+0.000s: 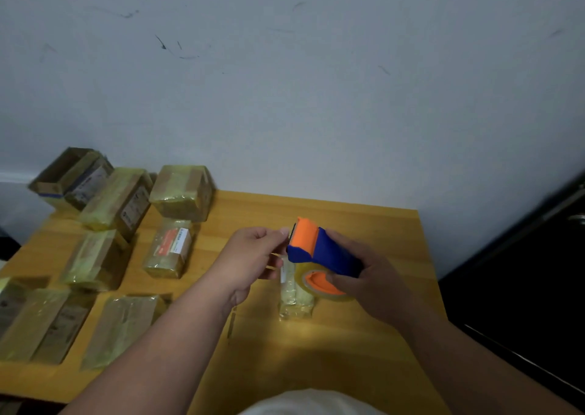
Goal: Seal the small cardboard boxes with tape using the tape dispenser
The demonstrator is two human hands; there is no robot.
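While taped boxes (110, 250) crowd the left of the wooden table (364, 351), the left hand (250, 256) pinches at the tape's loose end by the cutter, fingers curled. Just right of it, the right hand (370, 278) grips the blue and orange tape dispenser (319, 250) by its handle, held above a small wrapped box (294, 297) near the table's middle. That box looks light and slick under its film, so it probably needs pinning by its sides.

Right hand (364, 275) gripping tape dispenser (319, 250), fingers curled; left hand (250, 256) pinching at its front edge.
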